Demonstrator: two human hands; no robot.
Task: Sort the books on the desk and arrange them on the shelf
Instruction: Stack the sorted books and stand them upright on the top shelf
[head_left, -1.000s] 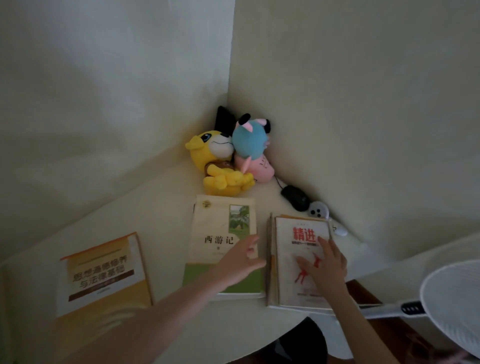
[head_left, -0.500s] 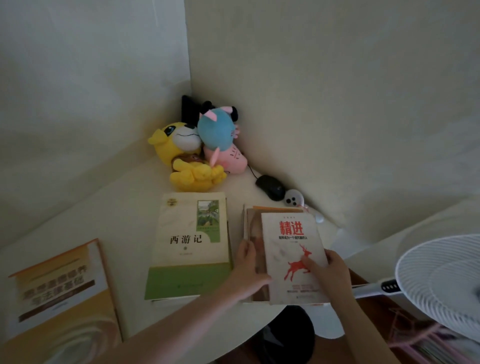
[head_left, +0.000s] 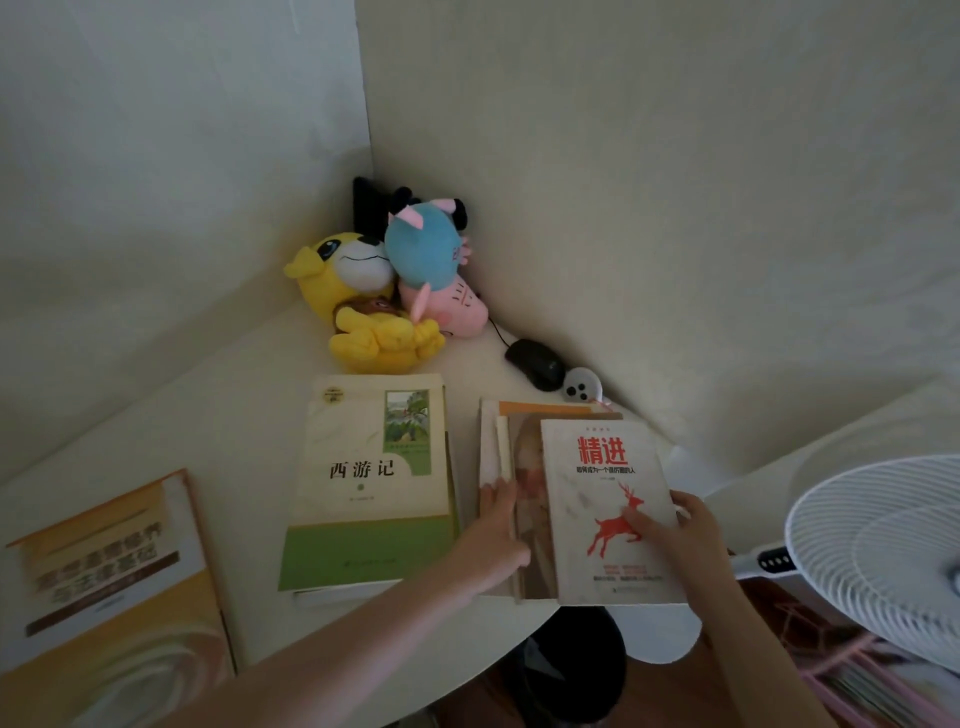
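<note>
- The right hand grasps the red-deer book: thumb on the cover beside the deer, the other fingers curled round its right edge. That book is the top one of a small pile, shifted toward the near right of the books under it.
- The left hand lies flat and unclenched on the lower books of the pile, just left of the red-deer book, pinning them and grasping nothing.
- The near edge of the red-deer book sits at the rim of the worktop, perhaps a little over it. If the grip slips, I judge it could slide off toward the dark round thing below.
- If the left hand lets up too soon, the loose lower books may drag along and fan out, one tipping over the rim.
- The fan stands close on the right of the red-deer book; a wide swing of the book that way could knock its grille.
- The green-banded book lies just left of the pile, on another book whose edges show beneath; a careless elbow could push it. The orange book lies well to the left.
- The mouse lies beyond the pile, near the plush toys in the corner; its cord could snag a book pushed back.
- No shelf is in view, so the carry cannot be judged.
</note>
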